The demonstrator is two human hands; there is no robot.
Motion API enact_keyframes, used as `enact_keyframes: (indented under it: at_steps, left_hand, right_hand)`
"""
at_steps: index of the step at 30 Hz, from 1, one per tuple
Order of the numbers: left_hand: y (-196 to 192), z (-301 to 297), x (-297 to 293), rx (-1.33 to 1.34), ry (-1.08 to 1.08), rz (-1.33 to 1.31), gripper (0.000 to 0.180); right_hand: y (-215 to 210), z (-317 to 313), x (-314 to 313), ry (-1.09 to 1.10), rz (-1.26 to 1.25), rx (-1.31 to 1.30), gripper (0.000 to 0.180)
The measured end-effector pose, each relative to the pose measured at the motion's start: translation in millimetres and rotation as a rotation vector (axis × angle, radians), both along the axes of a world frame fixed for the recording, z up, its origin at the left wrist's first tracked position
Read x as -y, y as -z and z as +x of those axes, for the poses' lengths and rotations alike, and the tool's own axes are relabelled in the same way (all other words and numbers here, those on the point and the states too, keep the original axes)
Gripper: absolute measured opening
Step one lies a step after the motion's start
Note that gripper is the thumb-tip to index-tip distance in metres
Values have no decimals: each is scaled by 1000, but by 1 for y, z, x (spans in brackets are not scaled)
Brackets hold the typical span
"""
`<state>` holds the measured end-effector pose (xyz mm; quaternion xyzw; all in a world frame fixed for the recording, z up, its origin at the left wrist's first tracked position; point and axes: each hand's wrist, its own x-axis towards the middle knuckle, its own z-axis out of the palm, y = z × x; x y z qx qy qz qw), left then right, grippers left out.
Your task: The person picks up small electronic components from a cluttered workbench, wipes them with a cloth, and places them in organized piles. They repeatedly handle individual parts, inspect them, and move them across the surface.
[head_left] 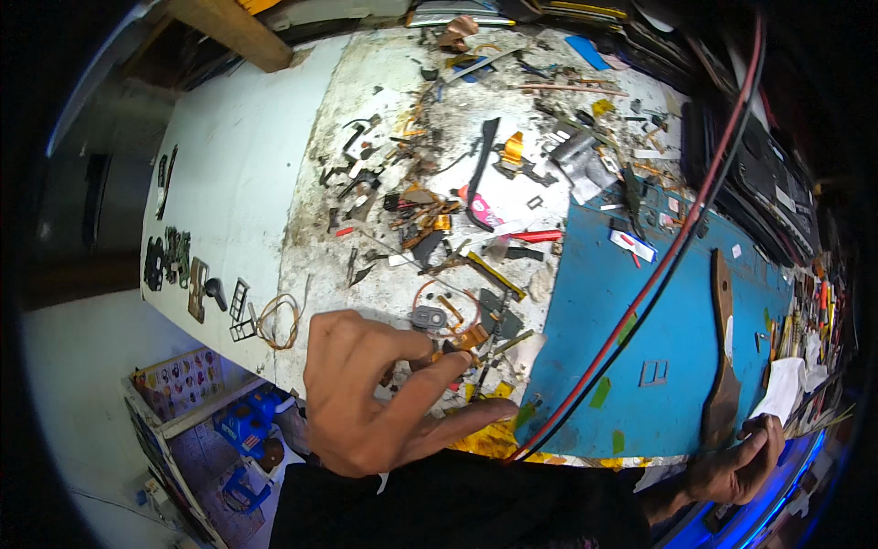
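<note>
My left hand [384, 398] hovers over the front of a cluttered workbench with its fingers spread. Its index fingertip touches a small orange flex piece [472, 339], and the thumb points toward the blue mat [640, 302]. A small grey module [428, 317] lies inside a thin orange wire ring just beyond the fingers. My right hand [741, 462] sits at the bench's front edge, lower right. Its fingers curl over the edge by the lower end of a long brown strip [722, 320]. Whether it grips anything is unclear.
Several small black, orange and metal scraps litter the stained white bench top [384, 119]. A red and a black cable [677, 247] cross the mat diagonally. A coil of orange wire [279, 320] lies left, a white cloth [785, 389] and hand tools right. A toy shelf [183, 380] stands below.
</note>
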<state>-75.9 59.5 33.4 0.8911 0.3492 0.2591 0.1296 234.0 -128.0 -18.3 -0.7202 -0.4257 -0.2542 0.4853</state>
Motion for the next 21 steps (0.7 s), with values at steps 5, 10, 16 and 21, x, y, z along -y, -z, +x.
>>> enact_keyframes:
  at_steps: [5,10,16,21]
  left_hand:
    - [6,16,13,-27,-101,33,29]
    - [9,17,23,121,-217,64,22]
    - [8,9,38,298,-270,9,10]
    - [10,25,54,460,-226,-76,13]
  right_hand:
    - [-5,-11,-12,-6,-41,-46,12]
    - [-29,-12,-30,-208,-420,-136,27]
    - [-44,-11,-37,-365,-551,-113,40]
    - [-45,-18,-32,-449,-494,-190,46]
